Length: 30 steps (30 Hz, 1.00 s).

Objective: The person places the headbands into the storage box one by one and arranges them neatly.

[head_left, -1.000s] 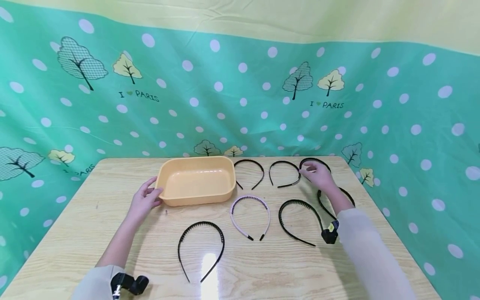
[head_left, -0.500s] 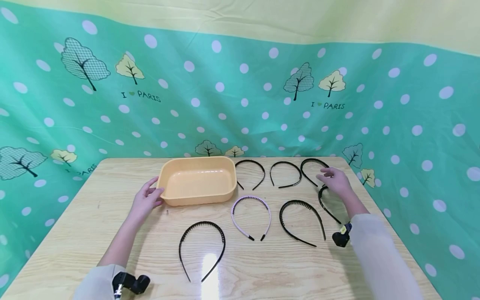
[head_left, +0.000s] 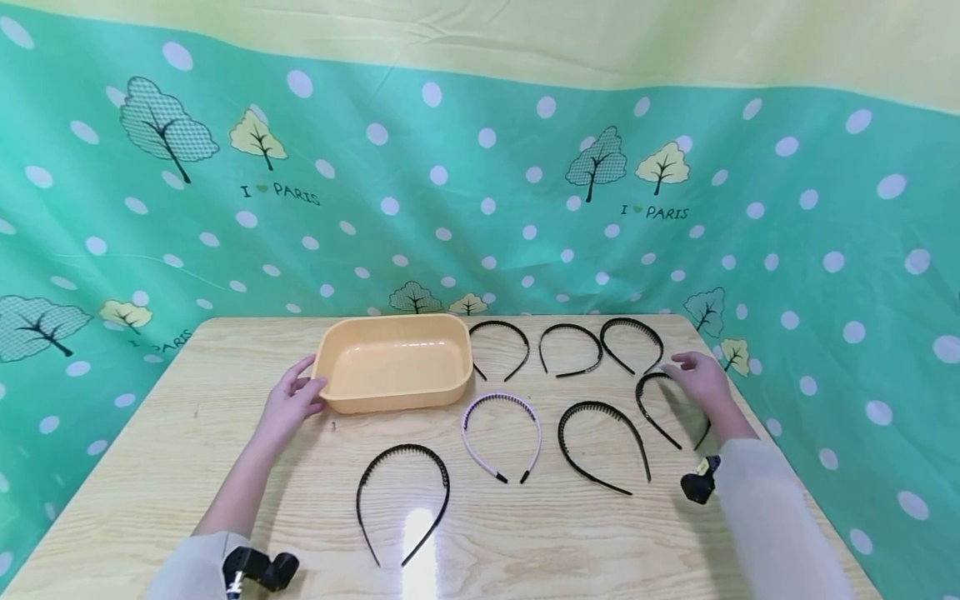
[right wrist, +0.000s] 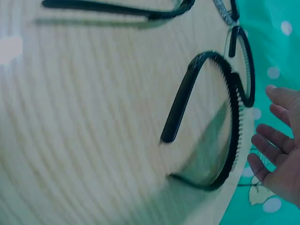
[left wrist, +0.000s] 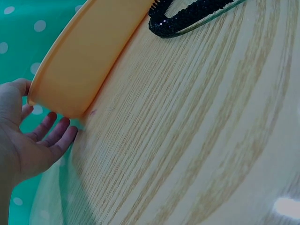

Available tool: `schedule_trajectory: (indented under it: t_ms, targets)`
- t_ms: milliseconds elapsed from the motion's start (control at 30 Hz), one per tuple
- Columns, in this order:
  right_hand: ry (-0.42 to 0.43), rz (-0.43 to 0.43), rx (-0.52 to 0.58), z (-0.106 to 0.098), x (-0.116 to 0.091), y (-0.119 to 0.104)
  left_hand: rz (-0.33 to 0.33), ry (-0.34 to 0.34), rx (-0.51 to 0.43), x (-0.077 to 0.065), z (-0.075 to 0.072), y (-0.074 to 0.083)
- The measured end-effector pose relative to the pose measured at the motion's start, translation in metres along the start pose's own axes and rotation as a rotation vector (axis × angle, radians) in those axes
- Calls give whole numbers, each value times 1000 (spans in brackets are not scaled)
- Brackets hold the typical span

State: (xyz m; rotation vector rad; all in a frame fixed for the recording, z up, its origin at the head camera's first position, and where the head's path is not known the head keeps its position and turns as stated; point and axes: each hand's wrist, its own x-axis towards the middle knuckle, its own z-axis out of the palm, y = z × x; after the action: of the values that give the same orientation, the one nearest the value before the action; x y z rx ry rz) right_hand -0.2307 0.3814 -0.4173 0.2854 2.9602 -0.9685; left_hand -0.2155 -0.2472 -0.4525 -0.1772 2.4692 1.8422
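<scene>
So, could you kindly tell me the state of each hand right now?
Left hand: open, loosely bent fingers at the left end of the tan tray.
Right hand: open, holding nothing, by the rightmost black headband.

Before me: pale wood-grain table (head_left: 540,542), bright glare patch (head_left: 418,575) near my edge. At back, left of middle: peach tray (head_left: 401,402). Running right from it: tray-side black headband (head_left: 498,322), partly hidden by tray; second black headband (head_left: 570,326); third black headband (head_left: 632,322) just beside. Nearer me: lilac headband (head_left: 501,396), black-tipped; larger black headband (head_left: 596,406); far-right headband (head_left: 641,404). Closest to me: toothed headband (head_left: 405,447), ends toward me.
</scene>
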Motion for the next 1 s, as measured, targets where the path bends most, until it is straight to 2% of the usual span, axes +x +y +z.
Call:
schedule_trajectory:
  t_ms: [133,400,600,800,1000]
  targets:
    - [-25,27,-51,-2,-3,11,1,-4,-5,0,0,-1]
    - [-20,2,-217,0,-10,27,15,7,-15,-1,0,-1]
    - [-11,-7,-257,1,-15,36,21,12,-26,0,1,-2]
    - [-8,0,-253,2,-19,40,19,11,-25,-1,1,-1]
    - [31,22,-187,6,-21,45,15,15,-26,-1,1,-1]
